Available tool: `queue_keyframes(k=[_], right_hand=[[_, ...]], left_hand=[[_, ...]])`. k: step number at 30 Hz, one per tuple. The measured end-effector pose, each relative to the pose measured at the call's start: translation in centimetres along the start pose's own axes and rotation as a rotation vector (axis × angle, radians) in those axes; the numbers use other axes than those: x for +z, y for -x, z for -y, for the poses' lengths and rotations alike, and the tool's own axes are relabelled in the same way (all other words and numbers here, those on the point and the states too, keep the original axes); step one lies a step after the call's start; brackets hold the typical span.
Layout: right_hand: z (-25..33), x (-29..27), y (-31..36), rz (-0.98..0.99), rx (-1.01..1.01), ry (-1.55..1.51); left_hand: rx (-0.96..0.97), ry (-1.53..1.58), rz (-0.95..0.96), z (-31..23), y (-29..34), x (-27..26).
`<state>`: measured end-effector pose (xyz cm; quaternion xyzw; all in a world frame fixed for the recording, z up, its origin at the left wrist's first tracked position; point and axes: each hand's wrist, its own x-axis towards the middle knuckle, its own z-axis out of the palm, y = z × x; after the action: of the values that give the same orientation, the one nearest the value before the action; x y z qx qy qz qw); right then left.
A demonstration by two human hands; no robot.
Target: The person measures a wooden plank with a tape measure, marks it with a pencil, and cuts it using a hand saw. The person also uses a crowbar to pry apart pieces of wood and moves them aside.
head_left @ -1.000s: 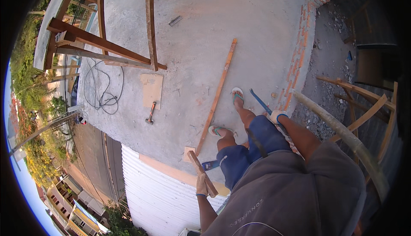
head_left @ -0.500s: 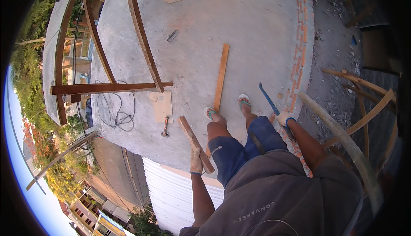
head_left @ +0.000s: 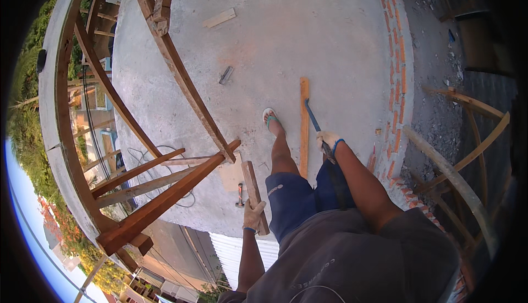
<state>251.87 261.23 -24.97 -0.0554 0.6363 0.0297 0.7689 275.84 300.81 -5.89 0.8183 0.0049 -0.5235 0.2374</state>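
Observation:
My left hand [head_left: 253, 215], in a pale work glove, is closed round a short, thick piece of timber [head_left: 251, 181] that slants up beside my left thigh. My right hand [head_left: 330, 140], gloved too, grips a blue pry bar [head_left: 313, 117] by its shaft, its bent tip pointing away from me. Below that tip lies a long wooden plank [head_left: 304, 91] on the concrete floor; whether bar and plank touch I cannot tell. A hammer [head_left: 240, 195] with an orange and black handle rests on the floor left of the held timber.
A timber frame [head_left: 190, 83] rises on the left near the slab's edge, with a loose cable [head_left: 187, 199] beneath. A low brick edge [head_left: 397, 83] runs along the right, past which a pole [head_left: 440, 154] leans. A short board [head_left: 219, 18] lies farther off.
My right hand has swung the pry bar leftward from the brick edge to over the plank. The view has shifted as I step; my left hand still holds the timber, now more upright.

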Motion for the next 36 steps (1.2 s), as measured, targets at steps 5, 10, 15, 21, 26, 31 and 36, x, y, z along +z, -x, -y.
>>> queue_keyframes(k=[5, 10, 15, 21, 26, 31, 36], right_hand=[[-0.6, 6.5, -9.0, -0.184, -0.402, 0.413], [1.2, 9.2, -13.0, -0.103, -0.669, 0.498], [4.1, 12.2, -9.2, -0.266, -0.266, 0.152], [7.8, 18.1, -3.7, -0.323, -0.162, -0.092], [8.3, 23.1, -4.4, -0.38, -0.174, -0.397], [7.9, 27.3, -4.5, -0.507, -0.244, -0.146], [10.5, 29.7, -3.4, -0.483, -0.111, -0.108]], left_hand=[[0.029, 0.024, 0.043, -9.9, -7.2, -7.7], [0.066, 0.115, 0.138, -15.2, -11.3, -8.9], [-0.051, -0.096, 0.198, -19.6, -14.2, -8.2], [0.051, -0.37, 0.255, -29.2, -13.1, -7.7], [0.04, -0.276, 0.202, -34.9, -14.6, -7.6], [0.121, -0.254, 0.211, -39.6, -16.2, -8.2], [0.107, -0.385, 0.292, -45.4, -20.6, -8.3]])
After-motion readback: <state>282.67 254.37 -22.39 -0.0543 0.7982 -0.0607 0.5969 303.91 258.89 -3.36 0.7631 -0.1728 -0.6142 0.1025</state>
